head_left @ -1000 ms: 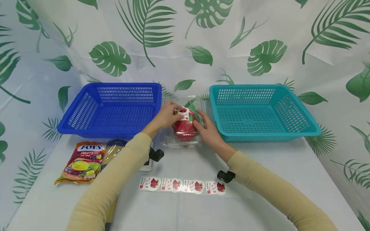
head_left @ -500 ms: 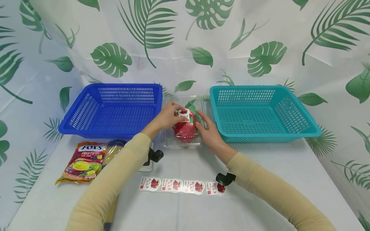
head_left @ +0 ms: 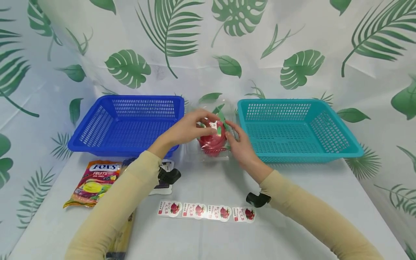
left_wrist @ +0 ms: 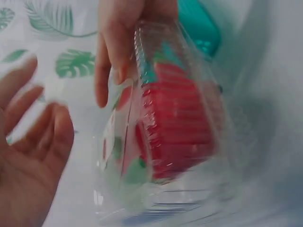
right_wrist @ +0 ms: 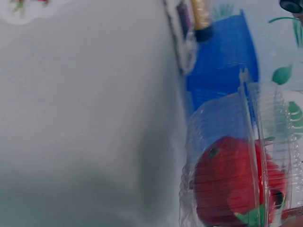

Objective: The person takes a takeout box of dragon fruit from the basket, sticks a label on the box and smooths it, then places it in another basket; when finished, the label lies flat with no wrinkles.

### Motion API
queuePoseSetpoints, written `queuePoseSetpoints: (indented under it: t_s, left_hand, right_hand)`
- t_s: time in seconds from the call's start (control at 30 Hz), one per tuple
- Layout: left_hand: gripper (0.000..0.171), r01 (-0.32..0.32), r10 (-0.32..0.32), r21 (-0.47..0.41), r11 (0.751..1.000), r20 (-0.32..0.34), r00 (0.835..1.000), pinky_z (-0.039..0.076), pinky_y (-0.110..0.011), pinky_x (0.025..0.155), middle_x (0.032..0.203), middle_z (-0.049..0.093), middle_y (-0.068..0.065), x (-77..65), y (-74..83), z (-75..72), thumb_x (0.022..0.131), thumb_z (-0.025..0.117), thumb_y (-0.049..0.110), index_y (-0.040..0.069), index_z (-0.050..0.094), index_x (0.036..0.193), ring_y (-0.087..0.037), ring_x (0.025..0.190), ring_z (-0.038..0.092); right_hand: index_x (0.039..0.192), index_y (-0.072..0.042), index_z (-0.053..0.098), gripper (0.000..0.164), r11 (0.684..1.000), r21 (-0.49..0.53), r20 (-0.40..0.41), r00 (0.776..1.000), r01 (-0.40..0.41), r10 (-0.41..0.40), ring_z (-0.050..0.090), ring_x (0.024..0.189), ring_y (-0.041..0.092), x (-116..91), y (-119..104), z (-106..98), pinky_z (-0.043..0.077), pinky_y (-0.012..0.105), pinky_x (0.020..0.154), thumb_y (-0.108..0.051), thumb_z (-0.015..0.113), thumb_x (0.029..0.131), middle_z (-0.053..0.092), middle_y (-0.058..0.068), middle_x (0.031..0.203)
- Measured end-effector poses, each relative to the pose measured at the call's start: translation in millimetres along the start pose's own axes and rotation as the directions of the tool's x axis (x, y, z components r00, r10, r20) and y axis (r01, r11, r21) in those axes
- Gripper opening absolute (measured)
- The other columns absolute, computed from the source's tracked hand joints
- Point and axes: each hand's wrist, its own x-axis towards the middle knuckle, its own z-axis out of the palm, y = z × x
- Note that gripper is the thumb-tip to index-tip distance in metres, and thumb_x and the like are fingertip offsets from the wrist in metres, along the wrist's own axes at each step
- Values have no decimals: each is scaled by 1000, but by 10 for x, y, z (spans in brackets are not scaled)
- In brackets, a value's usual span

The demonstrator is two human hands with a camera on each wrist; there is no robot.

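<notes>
A clear plastic clamshell box (head_left: 194, 153) stands between the two baskets. Inside is a red dragon fruit (head_left: 211, 143) with green leaf-like tips, seen through the plastic also in the right wrist view. On the lid sits a white sticker (head_left: 214, 125) with a red fruit print, partly covered by my left hand (head_left: 185, 127) in the head view. That hand is apart from the box in the left wrist view, fingers loosely bent around nothing. My right hand (head_left: 240, 144) grips the box by its right side. The box is tilted, its lid turned toward the left palm.
A blue basket (head_left: 94, 148) is at left and a teal basket (head_left: 312, 155) at right. A FOX'S candy bag (head_left: 94, 184) and a long yellowish pack (head_left: 122, 234) lie front left, beside a white-edged packet (head_left: 165, 189). A strip of stickers (head_left: 206, 212) lies in front.
My left fingers have come away from the sticker, which stays on the lid. My right hand has raised and tilted the box, shifting it slightly right.
</notes>
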Motion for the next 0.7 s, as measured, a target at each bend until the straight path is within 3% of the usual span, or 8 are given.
queuePoseSetpoints:
  t_s: [0.2, 0.33, 0.4, 0.43, 0.47, 0.53, 0.63, 0.7]
  left_hand:
    - [35, -101, 133, -167, 981, 196, 971, 51, -32, 92, 121, 63, -11, -81, 171, 54, 95, 66, 14, 5, 61, 128, -20, 107, 61]
    - [35, -111, 200, -235, 966, 396, 896, 51, -33, 93, 118, 63, -4, -98, 218, 176, 94, 66, 13, 6, 60, 129, -20, 107, 60]
    - [36, -94, 191, -220, 971, 476, 858, 51, -32, 93, 117, 63, -3, -83, 211, 271, 95, 66, 13, 6, 60, 129, -18, 108, 60]
    - [36, -83, 173, -198, 977, 495, 851, 50, -31, 93, 117, 63, -2, -64, 196, 327, 95, 66, 14, 6, 60, 129, -16, 108, 60]
    - [35, -76, 149, -164, 983, 497, 855, 49, -29, 94, 117, 63, -2, -37, 176, 387, 95, 65, 15, 6, 61, 128, -15, 107, 60]
    - [34, -46, 83, -94, 994, 439, 895, 48, -25, 93, 119, 63, -2, 40, 118, 520, 96, 65, 18, 6, 61, 128, -13, 107, 59]
    - [34, 47, -39, -25, 999, 239, 970, 49, -23, 87, 119, 62, -3, 203, 9, 731, 97, 63, 23, 8, 62, 127, -13, 104, 59]
    - [36, 126, -118, -62, 990, 112, 987, 51, -25, 83, 118, 61, -4, 317, -62, 861, 97, 62, 25, 9, 61, 130, -15, 102, 59]
  right_hand:
    - [150, -34, 36, 47, 998, -42, -89, 995, 44, -47, 47, 108, 25, 29, -193, -169, 37, 21, 59, -30, 46, 105, 27, 1, 156]
    - [150, -36, 36, 46, 997, 42, -159, 986, 65, -58, 46, 120, 20, 59, -397, -363, 44, 27, 72, -30, 43, 105, 19, 1, 159]
    - [151, -36, 35, 46, 992, 91, -184, 980, 90, -72, 41, 130, 19, 64, -508, -456, 46, 33, 85, -29, 42, 106, 17, 2, 159]
    - [151, -35, 34, 46, 988, 109, -194, 978, 105, -82, 40, 132, 19, 66, -560, -499, 46, 36, 91, -28, 42, 106, 15, 2, 160]
    - [151, -35, 34, 47, 985, 132, -203, 975, 114, -86, 39, 133, 20, 69, -611, -539, 45, 39, 97, -28, 42, 106, 15, 2, 159]
    - [151, -36, 34, 46, 978, 164, -220, 971, 131, -93, 37, 133, 20, 70, -707, -606, 41, 43, 103, -28, 42, 106, 15, 1, 159]
    - [149, -39, 36, 45, 966, 213, -241, 966, 149, -96, 36, 129, 19, 69, -820, -668, 38, 46, 106, -28, 43, 105, 20, 1, 157]
    - [147, -40, 38, 45, 957, 240, -252, 963, 162, -99, 37, 125, 17, 68, -875, -687, 38, 46, 104, -27, 44, 105, 25, 3, 153]
